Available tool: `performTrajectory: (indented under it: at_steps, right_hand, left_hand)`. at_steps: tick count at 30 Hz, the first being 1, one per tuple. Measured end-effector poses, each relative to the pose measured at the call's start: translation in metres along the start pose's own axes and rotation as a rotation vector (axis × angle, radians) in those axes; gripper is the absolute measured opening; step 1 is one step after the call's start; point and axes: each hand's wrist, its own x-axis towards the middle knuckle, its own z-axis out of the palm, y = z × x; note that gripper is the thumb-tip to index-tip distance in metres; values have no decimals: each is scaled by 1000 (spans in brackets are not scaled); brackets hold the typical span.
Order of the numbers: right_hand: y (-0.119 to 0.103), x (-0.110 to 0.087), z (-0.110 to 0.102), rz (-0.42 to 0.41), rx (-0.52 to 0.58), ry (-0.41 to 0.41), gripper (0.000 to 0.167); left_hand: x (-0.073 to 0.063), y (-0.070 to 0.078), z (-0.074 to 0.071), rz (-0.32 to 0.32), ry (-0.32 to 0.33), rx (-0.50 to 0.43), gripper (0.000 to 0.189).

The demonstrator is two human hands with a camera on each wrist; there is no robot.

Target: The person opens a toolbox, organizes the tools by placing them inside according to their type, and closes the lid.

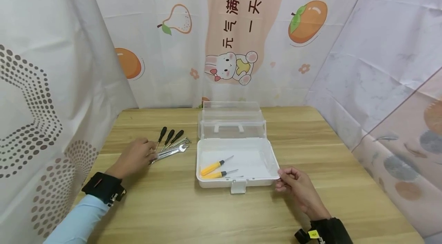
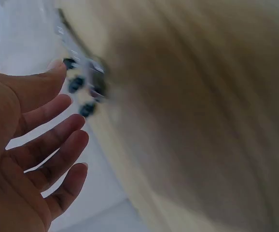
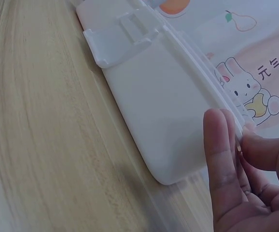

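In the head view, a white plastic toolbox (image 1: 221, 184) stands with its clear lid (image 1: 235, 129) raised. Two yellow-handled screwdrivers (image 1: 211, 168) lie inside it, near the front left. My right hand (image 1: 299, 189) pinches the box's front right corner rim between thumb and fingers; the right wrist view shows this grip on the toolbox (image 3: 163, 101) close up. My left hand (image 1: 136, 157) hovers by silver wrenches (image 1: 172, 151), its fingers spread and loosely bent in the left wrist view, apart from the blurred tools. Behind the wrenches lie black-handled screwdrivers (image 1: 169, 136).
An L-shaped hex key (image 1: 184, 141) lies beside the wrenches. Everything rests on a wood-grain table (image 1: 165, 205). Printed curtains (image 1: 165, 60) hang along the table's back and both sides.
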Motion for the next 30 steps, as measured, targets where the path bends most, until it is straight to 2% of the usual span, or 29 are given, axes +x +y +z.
performTrajectory:
  at_steps: [3, 8, 11, 18, 26, 30]
  right_hand:
    - [-1, 0, -2, -11, 5, -12, 20]
    - [0, -1, 0, -15, 25, -21, 15]
    - [1, -1, 1, -12, 31, -12, 14]
    - [0, -1, 2, 4, 16, 2, 16]
    - [-1, 0, 1, -11, 9, 5, 18]
    - [1, 0, 1, -10, 12, 8, 19]
  left_hand:
    - [-3, -8, 1, -30, -32, -35, 17]
    - [-4, -11, 6, -41, -51, -77, 19]
    - [-5, -10, 8, -41, -65, -94, 23]
    - [-8, -8, 5, -87, -142, -136, 24]
    - [-7, -5, -1, -153, -206, -258, 21]
    - [-7, -3, 0, -165, -210, -266, 23]
